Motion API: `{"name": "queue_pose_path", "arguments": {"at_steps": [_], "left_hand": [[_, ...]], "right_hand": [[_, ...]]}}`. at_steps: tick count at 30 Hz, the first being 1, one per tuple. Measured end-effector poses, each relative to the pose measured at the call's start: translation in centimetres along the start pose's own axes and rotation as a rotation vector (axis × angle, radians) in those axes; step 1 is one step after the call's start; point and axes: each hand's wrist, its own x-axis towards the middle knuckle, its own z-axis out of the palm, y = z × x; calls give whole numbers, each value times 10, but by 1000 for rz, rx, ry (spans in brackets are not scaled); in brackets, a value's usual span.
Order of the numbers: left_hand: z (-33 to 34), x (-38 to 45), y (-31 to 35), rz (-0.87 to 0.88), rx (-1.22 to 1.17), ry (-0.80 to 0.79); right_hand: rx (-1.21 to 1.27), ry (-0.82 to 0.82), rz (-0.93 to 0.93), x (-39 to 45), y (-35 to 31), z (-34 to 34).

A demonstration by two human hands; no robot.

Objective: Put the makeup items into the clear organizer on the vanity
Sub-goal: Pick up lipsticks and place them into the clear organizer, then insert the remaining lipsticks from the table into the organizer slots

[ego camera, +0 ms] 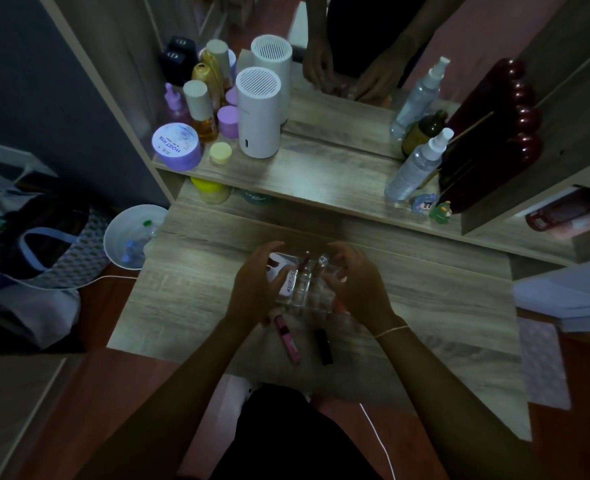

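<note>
The clear organizer (305,289) stands on the middle of the wooden vanity top (196,306), with a pale tube and a few upright items inside it. My left hand (257,284) grips its left side and my right hand (356,280) grips its right side. A pink lip gloss tube (288,339) lies on the wood just in front of the organizer. A black lipstick (324,346) lies to the right of the gloss. A small reddish item (339,305) peeks out under my right wrist.
A raised shelf (314,181) behind holds a white cylinder device (259,112), purple jars (176,145), bottles and a spray bottle (415,166). A mirror stands at the back. A white bin (132,237) and a bag (44,247) sit on the floor at the left.
</note>
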Motion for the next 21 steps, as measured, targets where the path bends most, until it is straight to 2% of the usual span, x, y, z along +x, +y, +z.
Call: {"name": "queue_pose_path", "arguments": {"at_steps": [6,14,21], "left_hand": [[-32,-16,-26,-105,-1,150],[-28,-38,-49,-346,87,21],[-14,-39,-42,-462,88,6]], "right_hand": [[0,94,51,-23,-9,-1],[-127,-193,184,-64,-9,25],[-282,-292,269,-83,-1,43]]}}
